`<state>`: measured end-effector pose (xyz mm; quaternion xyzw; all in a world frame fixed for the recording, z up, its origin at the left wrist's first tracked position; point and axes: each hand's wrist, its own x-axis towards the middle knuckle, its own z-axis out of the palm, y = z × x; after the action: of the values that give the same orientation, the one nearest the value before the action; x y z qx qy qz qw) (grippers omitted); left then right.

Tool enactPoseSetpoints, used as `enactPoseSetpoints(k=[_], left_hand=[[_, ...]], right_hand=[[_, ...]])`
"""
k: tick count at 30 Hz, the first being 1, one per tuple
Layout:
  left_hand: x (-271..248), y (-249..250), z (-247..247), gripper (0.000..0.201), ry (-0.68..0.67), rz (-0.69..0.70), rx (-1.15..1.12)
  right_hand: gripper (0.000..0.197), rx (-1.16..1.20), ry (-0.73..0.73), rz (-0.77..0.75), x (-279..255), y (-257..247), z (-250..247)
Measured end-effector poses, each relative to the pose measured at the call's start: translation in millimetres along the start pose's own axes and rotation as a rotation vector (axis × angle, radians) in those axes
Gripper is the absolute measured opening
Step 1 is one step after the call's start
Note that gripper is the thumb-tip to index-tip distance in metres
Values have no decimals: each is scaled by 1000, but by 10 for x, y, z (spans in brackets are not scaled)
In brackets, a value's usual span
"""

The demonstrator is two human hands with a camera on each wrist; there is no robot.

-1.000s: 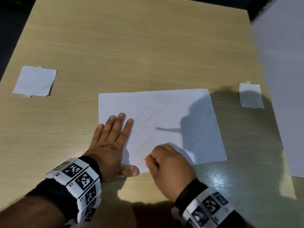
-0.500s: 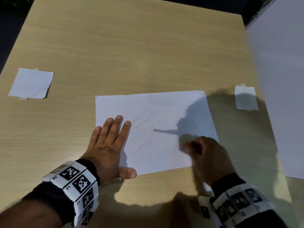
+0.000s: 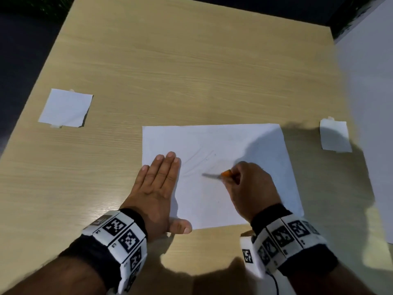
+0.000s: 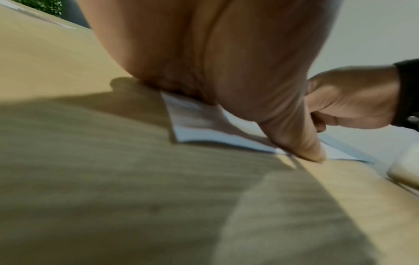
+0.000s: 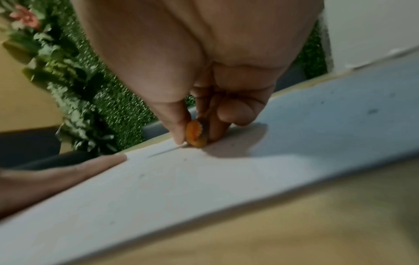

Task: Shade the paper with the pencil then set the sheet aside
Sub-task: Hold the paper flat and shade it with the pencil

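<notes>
On the wooden table (image 3: 191, 71), paper (image 3: 234, 141) is pressed by the flat-fingered left hand (image 3: 157, 184); a pencil (image 3: 225, 173) is pinched by the right hand (image 3: 248, 188). Green foliage (image 5: 108, 100) is seen behind; no writing is legible.

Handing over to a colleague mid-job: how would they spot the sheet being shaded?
On the wooden table, look nearest the person, between the two small taped paper squares. The sheet is the largest paper there, pinned flat by the left hand, with faint pencil strokes beside the right hand.
</notes>
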<state>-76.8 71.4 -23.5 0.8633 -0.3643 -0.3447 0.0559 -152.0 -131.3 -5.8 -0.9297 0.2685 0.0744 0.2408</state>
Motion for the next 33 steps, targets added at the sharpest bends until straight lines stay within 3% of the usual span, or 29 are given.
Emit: enactPoseSetpoints(k=[1,3,5,6,9,11,13,16,18,21,24,26,29,33], left_hand=[[1,5,-8,137,-10,4,-4],[-2,20,-12,132,-14,-18,-4],[-8,37,-11,116,-10,-48,22],[-7,42,-14,112,-15,-51,29],[-3,25,-28,132,-52,-25,22],[-15,24,-35,135,-51,-18,21],[-19,35,-38,134,-62,-24,26],[-22,57,-44,119,-49,-56,30],[-18,70,-47,116,-59,-67,38],[-14,57,-41,134,-87,-62,37],[-17,71,-46,135,-89,-60,34],[-17,77,-37,128,-70,-70,37],[-19,75,-20,101,-26,-78,34],[-20,39,-18,134,-73,-43,36]], right_hand=[[21,2,0,-9,-18,-13,-20],[18,42,-100,-168,-143,-218,89],[15,79,-254,-285,-363,-449,259],[16,91,-262,-289,-406,-466,280],[20,25,-97,-129,-118,-165,123],[19,-29,-13,-19,21,10,-38],[18,-31,-13,-86,-25,-29,-20],[16,33,-233,-312,-365,-393,207],[16,55,-260,-297,-399,-410,258],[23,16,-110,-165,-109,-172,136],[20,4,-34,-73,-30,-56,25],[19,84,-124,-161,-197,-240,112],[16,68,-330,-301,-470,-517,331],[21,20,-77,-109,-102,-90,120]])
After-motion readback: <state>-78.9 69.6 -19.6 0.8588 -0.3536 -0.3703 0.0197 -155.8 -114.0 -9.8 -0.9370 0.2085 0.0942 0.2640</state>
